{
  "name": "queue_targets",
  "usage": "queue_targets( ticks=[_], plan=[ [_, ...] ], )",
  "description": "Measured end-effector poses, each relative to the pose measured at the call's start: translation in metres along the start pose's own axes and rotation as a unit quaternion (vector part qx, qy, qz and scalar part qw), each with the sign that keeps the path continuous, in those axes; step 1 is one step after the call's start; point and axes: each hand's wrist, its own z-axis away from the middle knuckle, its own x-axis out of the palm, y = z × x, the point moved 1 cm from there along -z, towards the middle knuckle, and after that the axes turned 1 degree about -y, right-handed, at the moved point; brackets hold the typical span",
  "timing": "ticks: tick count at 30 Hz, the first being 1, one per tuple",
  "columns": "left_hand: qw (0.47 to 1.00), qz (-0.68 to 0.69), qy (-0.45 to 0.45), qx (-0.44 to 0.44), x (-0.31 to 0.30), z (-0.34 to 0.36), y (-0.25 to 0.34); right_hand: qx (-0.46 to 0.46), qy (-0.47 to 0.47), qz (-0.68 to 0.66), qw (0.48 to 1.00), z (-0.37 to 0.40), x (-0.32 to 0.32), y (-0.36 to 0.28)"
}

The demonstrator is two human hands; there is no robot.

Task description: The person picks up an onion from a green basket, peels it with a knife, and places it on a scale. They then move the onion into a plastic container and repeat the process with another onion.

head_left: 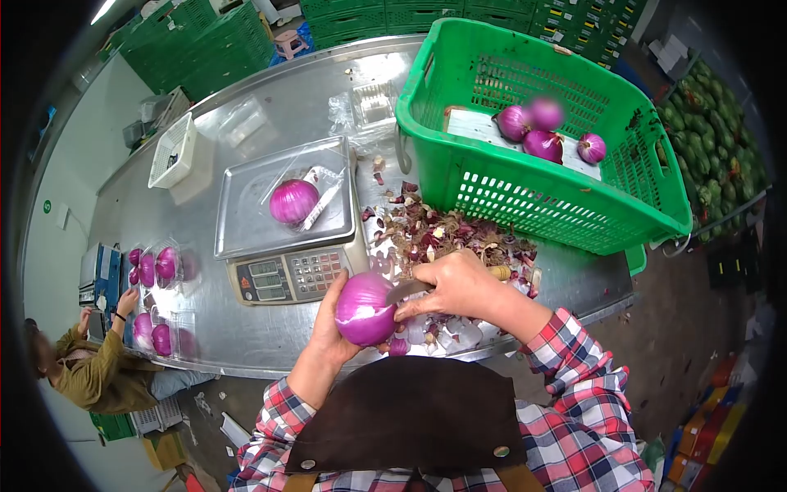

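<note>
My left hand [326,338] cups a large red onion [361,316] from its left side and below, above the table's near edge. A pale strip shows across the onion's skin. In my right hand [463,283] is a knife [407,290], its short dark blade against the onion's right side. A heap of onion skins and root ends [447,236] lies just beyond my right hand. Behind my left hand stands a digital scale [305,275] with a metal pan [246,225]. Another red onion [293,202] rests in the pan beside clear plastic.
A green crate [533,201] with several red onions [543,146] stands at the back right. Farther left are a white basket [172,154] and onions in clear trays [161,338], near another person [102,373]. Green vegetables [713,139] lie at far right.
</note>
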Motion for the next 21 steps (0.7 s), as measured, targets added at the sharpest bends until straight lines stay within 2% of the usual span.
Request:
queue_targets(
  ticks=[1,4,7,10,13,17,21],
  plan=[
    [1.000,-0.002,0.020,-0.001,-0.001,-0.001,-0.001,-0.020,0.016,0.000,1.000,0.002,0.002,0.000],
    [1.000,0.001,-0.010,-0.016,-0.004,-0.003,-0.001,-0.070,0.059,0.014,0.996,0.007,0.008,0.001],
    [0.999,-0.040,0.028,-0.011,0.019,0.006,-0.005,-0.093,0.070,0.039,0.992,0.010,0.010,0.000],
    [0.993,-0.110,0.002,0.031,-0.004,0.001,-0.002,-0.100,0.064,0.051,0.992,0.014,0.005,0.001],
    [0.984,-0.167,-0.036,0.053,-0.003,-0.004,0.005,-0.120,0.084,0.057,0.988,0.014,0.004,0.001],
    [0.997,-0.056,0.031,0.042,0.017,-0.001,-0.002,-0.122,0.116,0.069,0.983,0.012,-0.002,0.000],
    [0.996,-0.045,0.051,0.065,0.017,-0.002,-0.012,-0.158,0.139,0.070,0.975,0.017,0.001,0.004]
  ],
)
